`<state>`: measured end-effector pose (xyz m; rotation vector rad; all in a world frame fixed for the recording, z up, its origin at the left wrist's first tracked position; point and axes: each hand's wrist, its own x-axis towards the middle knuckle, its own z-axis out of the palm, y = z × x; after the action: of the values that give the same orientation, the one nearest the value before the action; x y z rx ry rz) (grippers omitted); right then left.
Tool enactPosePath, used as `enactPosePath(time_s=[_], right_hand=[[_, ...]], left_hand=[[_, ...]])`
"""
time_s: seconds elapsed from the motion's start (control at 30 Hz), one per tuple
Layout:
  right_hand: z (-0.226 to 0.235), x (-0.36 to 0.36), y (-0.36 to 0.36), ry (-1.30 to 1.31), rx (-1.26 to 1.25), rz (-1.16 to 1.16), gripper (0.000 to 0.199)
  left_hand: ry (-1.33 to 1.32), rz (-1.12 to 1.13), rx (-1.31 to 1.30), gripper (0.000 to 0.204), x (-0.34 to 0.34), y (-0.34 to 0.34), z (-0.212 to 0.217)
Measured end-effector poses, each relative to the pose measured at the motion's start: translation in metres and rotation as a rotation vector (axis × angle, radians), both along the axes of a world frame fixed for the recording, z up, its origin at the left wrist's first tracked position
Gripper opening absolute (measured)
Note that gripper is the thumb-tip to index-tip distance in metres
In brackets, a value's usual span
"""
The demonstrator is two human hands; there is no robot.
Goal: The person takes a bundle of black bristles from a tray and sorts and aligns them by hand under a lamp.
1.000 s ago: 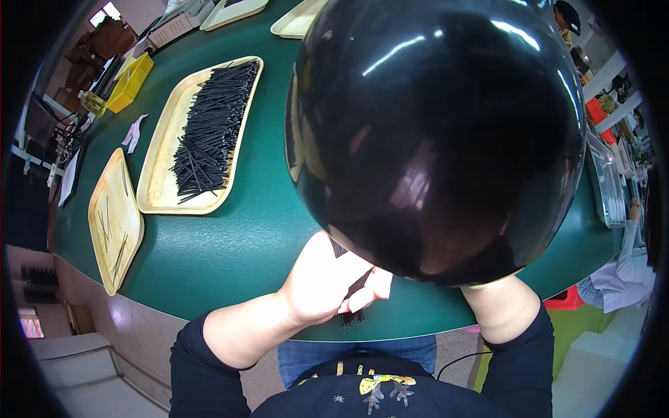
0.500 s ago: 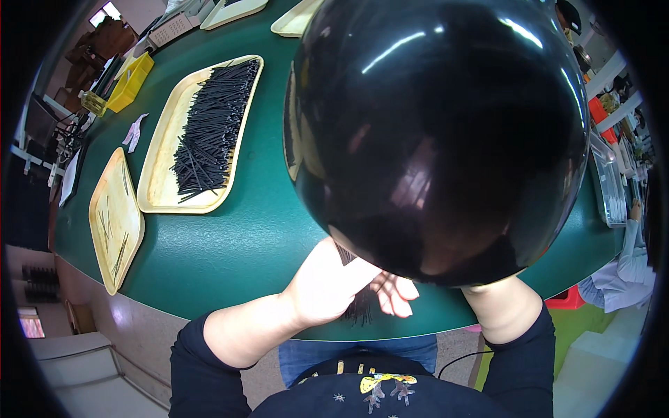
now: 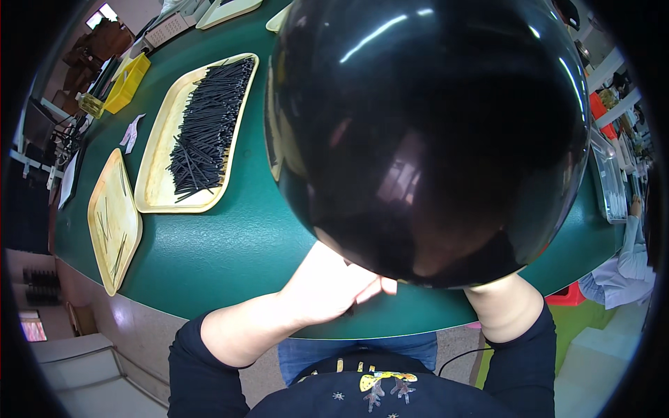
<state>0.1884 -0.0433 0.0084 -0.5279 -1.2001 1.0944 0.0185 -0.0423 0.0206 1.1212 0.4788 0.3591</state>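
A big glossy black balloon (image 3: 432, 132) fills the middle and right of the view and hides much of the green table (image 3: 230, 244). My left hand (image 3: 334, 289) sits at the balloon's lower edge, above the table's near rim, with its fingers reaching under the balloon. A small dark bit shows below the fingers; whether they grip it is unclear. My right forearm (image 3: 505, 313) rises from the lower right, and its hand is hidden behind the balloon.
A long yellow tray (image 3: 157, 184) on the left holds a pile of thin black sticks (image 3: 209, 125). A smaller tray (image 3: 115, 223) with a few sticks lies near the left edge. A yellow bin (image 3: 125, 83) stands far left. Another person's sleeve (image 3: 631, 251) shows at right.
My left hand's fingers have spread a little and then drawn back under the balloon. The balloon has stayed nearly still.
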Motion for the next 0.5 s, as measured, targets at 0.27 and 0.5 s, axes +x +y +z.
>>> enactPosePath(time_s=[0.27,0.5], right_hand=[[-0.001,0.002,-0.004,0.004,-0.019,-0.007,0.074],[-0.006,0.004,-0.021,-0.020,-0.043,-0.010,0.075]], left_hand=[[-0.100,0.284,-0.127,0.031,-0.012,-0.004,-0.016],[-0.218,0.306,-0.131,0.033,-0.013,-0.005,-0.020]])
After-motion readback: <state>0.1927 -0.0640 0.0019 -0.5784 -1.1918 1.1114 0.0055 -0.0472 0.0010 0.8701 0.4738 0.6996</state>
